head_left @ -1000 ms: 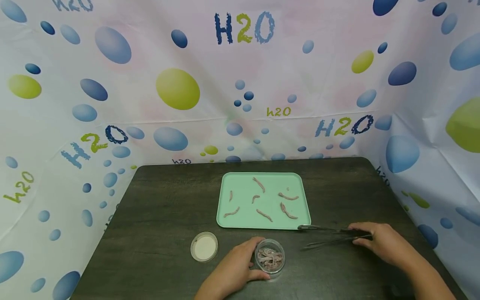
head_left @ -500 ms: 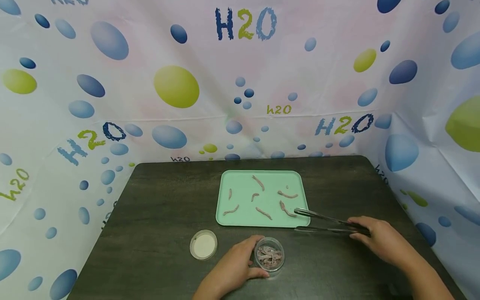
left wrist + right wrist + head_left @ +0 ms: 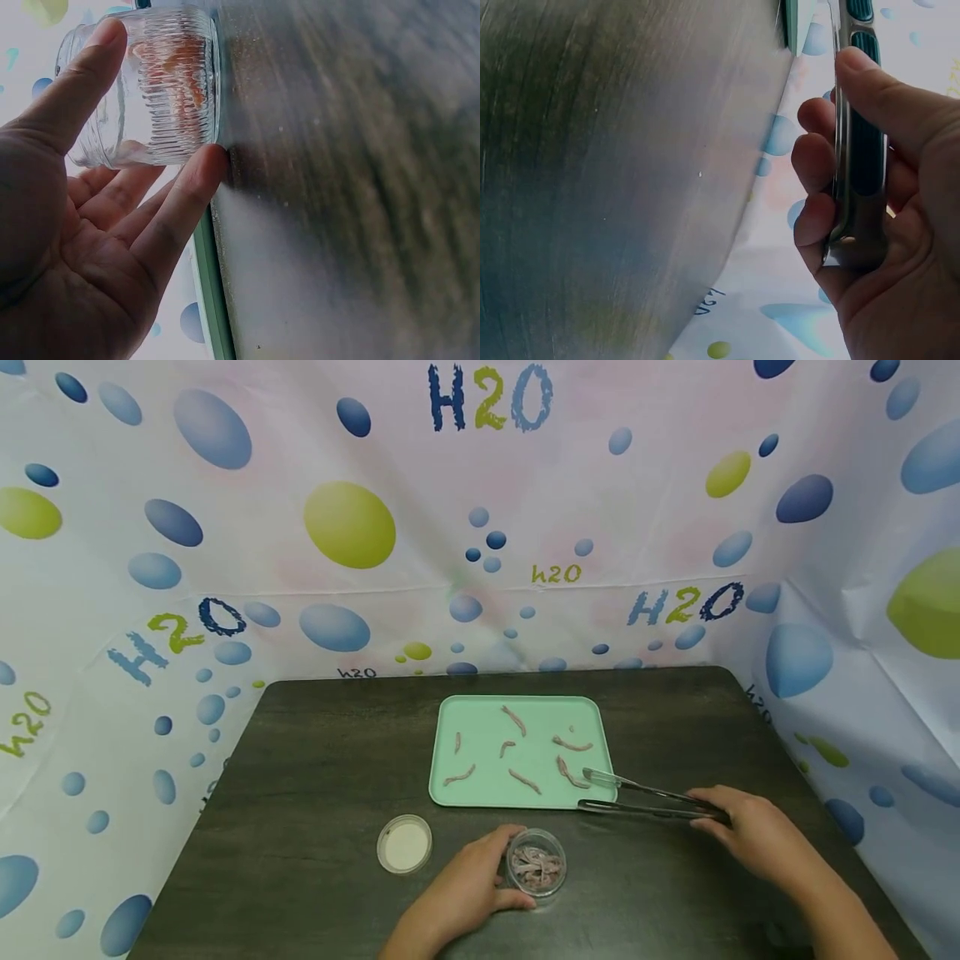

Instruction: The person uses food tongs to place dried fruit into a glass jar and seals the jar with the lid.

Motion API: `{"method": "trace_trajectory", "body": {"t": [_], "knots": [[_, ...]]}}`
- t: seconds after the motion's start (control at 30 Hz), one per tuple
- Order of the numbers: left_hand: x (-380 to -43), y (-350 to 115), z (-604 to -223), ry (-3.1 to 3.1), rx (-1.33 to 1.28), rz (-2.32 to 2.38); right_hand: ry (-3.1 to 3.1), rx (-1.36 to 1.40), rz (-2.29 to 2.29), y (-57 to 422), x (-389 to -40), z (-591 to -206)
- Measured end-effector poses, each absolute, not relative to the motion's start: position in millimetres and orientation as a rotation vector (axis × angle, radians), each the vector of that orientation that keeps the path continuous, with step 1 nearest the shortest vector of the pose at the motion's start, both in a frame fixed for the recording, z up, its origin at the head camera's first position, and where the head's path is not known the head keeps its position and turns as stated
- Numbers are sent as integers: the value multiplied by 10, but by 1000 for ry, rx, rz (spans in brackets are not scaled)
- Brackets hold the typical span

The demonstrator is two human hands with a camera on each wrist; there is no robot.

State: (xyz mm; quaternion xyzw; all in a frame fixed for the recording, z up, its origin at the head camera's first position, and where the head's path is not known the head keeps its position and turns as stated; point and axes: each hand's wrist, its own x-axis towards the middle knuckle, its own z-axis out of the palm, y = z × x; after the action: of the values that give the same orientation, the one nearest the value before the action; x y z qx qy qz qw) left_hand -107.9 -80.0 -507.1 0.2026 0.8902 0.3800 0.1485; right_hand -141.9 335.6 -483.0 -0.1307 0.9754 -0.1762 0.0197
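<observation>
dark table point(image 3: 322, 760): tray point(image 3: 547, 718), jar point(image 3: 536, 864), lid point(image 3: 404, 844)

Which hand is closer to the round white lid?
The left hand: it sits beside the lid, holding the jar, while the right hand grips tongs farther right, past the jar.

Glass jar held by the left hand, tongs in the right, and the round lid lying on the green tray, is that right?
No, the round lid isn't on the green tray; the head view shows it on the dark table, left of the glass jar. The left hand does hold that jar and the right hand the tongs.
</observation>
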Motion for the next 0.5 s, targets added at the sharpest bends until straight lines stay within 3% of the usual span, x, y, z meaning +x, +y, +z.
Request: {"method": "trace_trajectory", "body": {"t": [0.5], "knots": [[-1082, -809, -5075, 2539, 567, 1099, 3048, -323, -461, 3275, -1407, -4833]]}}
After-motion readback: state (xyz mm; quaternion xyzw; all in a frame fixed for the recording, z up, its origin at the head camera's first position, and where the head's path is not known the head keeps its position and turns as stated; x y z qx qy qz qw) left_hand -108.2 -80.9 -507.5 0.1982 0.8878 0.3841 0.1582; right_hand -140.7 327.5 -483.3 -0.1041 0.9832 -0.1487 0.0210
